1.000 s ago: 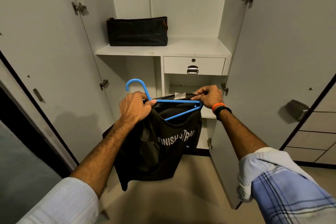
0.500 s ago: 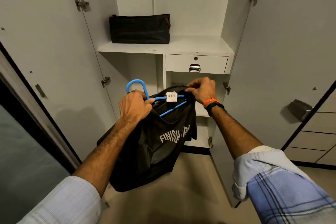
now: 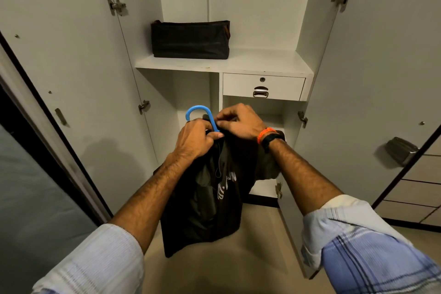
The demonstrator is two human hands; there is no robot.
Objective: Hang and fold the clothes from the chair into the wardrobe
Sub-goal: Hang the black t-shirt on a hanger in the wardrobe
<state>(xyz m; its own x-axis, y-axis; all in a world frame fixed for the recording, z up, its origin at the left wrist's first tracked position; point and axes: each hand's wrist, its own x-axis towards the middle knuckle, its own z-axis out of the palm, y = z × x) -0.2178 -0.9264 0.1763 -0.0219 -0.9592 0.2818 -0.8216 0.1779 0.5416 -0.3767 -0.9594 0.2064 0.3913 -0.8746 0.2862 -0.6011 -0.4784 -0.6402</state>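
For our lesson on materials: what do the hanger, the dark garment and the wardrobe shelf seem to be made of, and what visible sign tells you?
Blue hanger: probably plastic, from its smooth, uniform colour and thick rounded hook.
Black garment: soft fabric, matte, hanging limp in folds with white print.
Wardrobe shelf: likely laminated board, with its flat white surface and square edges.

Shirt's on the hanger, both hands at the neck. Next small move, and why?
Probably lift it toward a rail, likely above this view. Only the blue hook shows above the black shirt, and both the left hand and right hand pinch the collar around it, so it looks seated. No rail is in view.
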